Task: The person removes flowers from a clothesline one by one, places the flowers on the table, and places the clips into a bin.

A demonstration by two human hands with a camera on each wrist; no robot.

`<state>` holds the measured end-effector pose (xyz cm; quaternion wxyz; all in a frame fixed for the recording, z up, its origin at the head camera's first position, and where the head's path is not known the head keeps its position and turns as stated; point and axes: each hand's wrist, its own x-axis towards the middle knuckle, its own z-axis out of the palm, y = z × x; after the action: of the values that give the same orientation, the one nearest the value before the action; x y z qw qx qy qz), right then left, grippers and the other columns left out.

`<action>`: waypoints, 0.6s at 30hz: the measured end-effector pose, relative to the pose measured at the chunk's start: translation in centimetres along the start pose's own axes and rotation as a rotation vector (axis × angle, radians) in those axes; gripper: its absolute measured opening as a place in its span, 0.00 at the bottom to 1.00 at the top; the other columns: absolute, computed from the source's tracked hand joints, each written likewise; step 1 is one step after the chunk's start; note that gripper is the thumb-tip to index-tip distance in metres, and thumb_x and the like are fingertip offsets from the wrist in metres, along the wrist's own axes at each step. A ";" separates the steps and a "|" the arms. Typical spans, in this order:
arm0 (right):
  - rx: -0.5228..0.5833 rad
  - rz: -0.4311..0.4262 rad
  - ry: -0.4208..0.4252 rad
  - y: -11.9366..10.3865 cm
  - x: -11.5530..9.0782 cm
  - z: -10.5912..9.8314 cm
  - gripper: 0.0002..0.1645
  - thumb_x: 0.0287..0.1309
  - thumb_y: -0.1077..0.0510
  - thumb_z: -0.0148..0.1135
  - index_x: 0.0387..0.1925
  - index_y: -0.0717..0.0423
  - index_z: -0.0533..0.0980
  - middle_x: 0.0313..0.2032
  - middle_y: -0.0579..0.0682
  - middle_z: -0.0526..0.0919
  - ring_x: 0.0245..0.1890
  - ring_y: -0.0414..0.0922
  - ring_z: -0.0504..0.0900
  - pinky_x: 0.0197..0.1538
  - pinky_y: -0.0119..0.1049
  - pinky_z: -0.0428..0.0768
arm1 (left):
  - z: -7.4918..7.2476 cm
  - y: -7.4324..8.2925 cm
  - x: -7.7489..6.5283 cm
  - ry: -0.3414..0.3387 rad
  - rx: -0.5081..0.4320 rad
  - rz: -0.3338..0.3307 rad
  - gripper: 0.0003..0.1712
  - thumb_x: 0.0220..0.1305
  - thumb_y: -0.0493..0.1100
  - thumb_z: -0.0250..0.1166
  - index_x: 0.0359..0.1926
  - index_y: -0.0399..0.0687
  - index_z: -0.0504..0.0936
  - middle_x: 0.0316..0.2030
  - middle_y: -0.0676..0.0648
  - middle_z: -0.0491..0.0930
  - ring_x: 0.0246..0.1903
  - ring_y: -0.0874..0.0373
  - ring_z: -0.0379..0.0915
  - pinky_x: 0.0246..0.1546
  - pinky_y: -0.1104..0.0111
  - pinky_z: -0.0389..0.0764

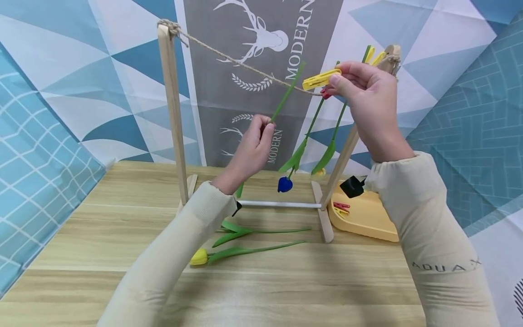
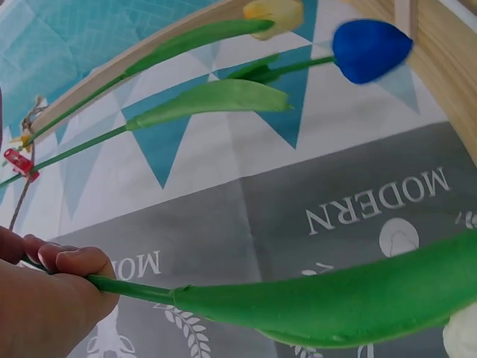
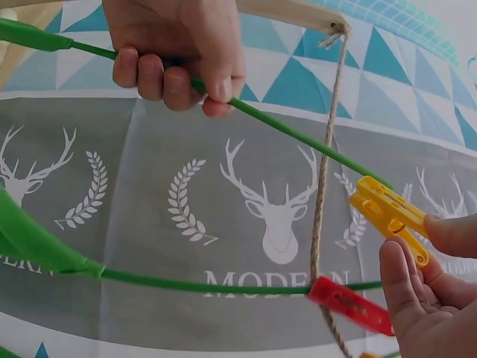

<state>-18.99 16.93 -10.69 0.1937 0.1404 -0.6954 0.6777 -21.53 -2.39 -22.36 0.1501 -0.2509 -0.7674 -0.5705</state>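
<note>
My left hand (image 1: 255, 141) grips the green stem of an artificial tulip (image 2: 320, 309), which hangs bloom down; a bit of its white bloom shows at the left wrist view's lower right edge. The stem's upper end crosses by the twine (image 1: 245, 66). Between thumb and fingers, my right hand (image 1: 369, 97) pinches a yellow clothespin (image 3: 384, 209), its tip close to that stem end. A red clothespin (image 3: 350, 304) on the twine holds a blue tulip (image 1: 285, 184). Beside it hangs a pale yellow tulip (image 2: 274, 16), with a yellow clip at its top.
Two wooden posts (image 1: 171, 109) carry the twine, with a white bar (image 1: 279, 204) joining them low down. On the table lie a yellow tulip (image 1: 199, 257) and another green stem (image 1: 278, 230), its bloom hidden. A yellow tray (image 1: 367, 222) at right holds red and yellow clothespins (image 1: 341, 207).
</note>
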 end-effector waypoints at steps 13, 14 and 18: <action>0.243 0.103 0.019 0.8 -0.3 -3.0 0.27 0.42 0.60 0.73 0.46 0.66 0.78 0.47 0.55 0.79 0.37 0.45 0.83 0.46 0.26 0.79 | 0.0 -1.0 -0.7 -0.086 0.200 0.071 0.10 0.73 0.41 0.40 0.42 0.38 0.64 0.27 0.46 0.62 0.26 0.54 0.60 0.29 0.67 0.64; 0.251 0.105 0.018 0.9 -0.4 -3.2 0.27 0.42 0.60 0.73 0.47 0.66 0.78 0.47 0.55 0.79 0.37 0.45 0.83 0.46 0.27 0.79 | 0.1 -1.1 -0.8 -0.096 0.212 0.071 0.10 0.73 0.41 0.40 0.42 0.38 0.64 0.27 0.46 0.63 0.26 0.54 0.60 0.30 0.67 0.65; 0.273 0.110 0.019 1.4 -0.6 -4.0 0.26 0.45 0.61 0.71 0.48 0.66 0.77 0.49 0.55 0.76 0.38 0.45 0.83 0.47 0.28 0.78 | 0.4 -1.0 -1.1 -0.138 0.260 0.065 0.10 0.73 0.41 0.40 0.42 0.38 0.65 0.28 0.45 0.64 0.29 0.54 0.62 0.32 0.67 0.66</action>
<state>-18.78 20.92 -12.21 0.1420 0.1206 -0.6014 0.7769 -21.15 -2.49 -23.90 0.1467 -0.2926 -0.8349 -0.4424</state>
